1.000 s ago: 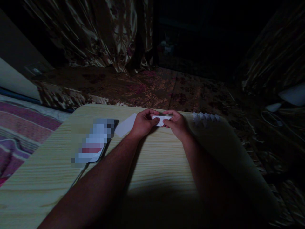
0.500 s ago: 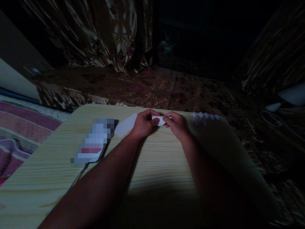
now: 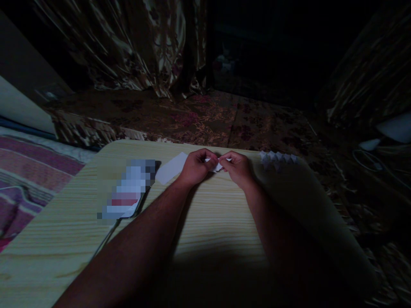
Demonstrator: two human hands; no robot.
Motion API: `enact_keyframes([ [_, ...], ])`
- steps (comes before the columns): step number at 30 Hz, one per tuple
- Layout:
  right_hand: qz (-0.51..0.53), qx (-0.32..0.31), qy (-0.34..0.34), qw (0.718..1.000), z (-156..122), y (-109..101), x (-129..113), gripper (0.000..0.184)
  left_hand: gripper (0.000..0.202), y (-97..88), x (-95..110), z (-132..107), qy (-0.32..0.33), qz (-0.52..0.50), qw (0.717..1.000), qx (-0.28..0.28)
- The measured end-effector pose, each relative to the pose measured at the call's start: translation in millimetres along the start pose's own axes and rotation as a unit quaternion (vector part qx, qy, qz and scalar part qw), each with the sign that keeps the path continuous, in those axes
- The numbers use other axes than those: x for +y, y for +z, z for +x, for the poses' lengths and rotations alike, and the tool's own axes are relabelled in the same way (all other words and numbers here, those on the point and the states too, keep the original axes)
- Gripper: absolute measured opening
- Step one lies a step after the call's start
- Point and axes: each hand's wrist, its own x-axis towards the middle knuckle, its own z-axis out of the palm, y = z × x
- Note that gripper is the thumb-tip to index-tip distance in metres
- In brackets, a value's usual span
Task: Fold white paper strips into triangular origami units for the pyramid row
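Note:
Near the far edge of the wooden table (image 3: 218, 214), a small piece of folded white paper (image 3: 215, 166) is pinched between my two hands. My left hand (image 3: 197, 166) grips its left part with thumb and fingers. On the other side, my right hand (image 3: 236, 167) pinches the right part, its thumb close to the left thumb. Fingers cover much of the paper, so the exact fold cannot be made out. Flat white paper (image 3: 171, 168) lies just left of my left hand. To the right stand several small folded white paper pieces (image 3: 278, 157) in a row.
A phone-like device (image 3: 128, 188), blurred out by large pixels, lies on the left with a cable (image 3: 104, 241) running toward me. Beyond the table is a ledge with patterned cloth (image 3: 199, 115) and a curtain (image 3: 160, 47). Striped bedding (image 3: 25, 167) is at the left.
My thumbs have come closer together over the paper, and less of its white surface shows between them. Both hands stay in nearly the same place.

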Motion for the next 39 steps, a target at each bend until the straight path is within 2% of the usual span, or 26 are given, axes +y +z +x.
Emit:
enact_keyframes([
  [5,-0.011,0.001,-0.003,1.000,0.1,0.7,1.9,0.016,0.019,-0.9,-2.6,0.5,0.011,0.027,1.000,-0.008],
  [13,0.001,-0.001,-0.020,1.000,-0.5,1.4,2.1,0.016,0.016,-2.8,2.9,-0.3,-0.007,0.036,0.999,-0.005],
  [25,0.073,0.010,0.002,0.997,0.4,-2.5,1.3,0.016,0.014,-3.5,-3.9,2.5,-0.027,-0.022,0.999,0.013],
  [39,0.146,0.052,0.023,0.988,3.6,-6.3,4.4,0.016,0.013,-2.9,-0.5,2.1,-0.039,-0.009,0.999,0.011],
])
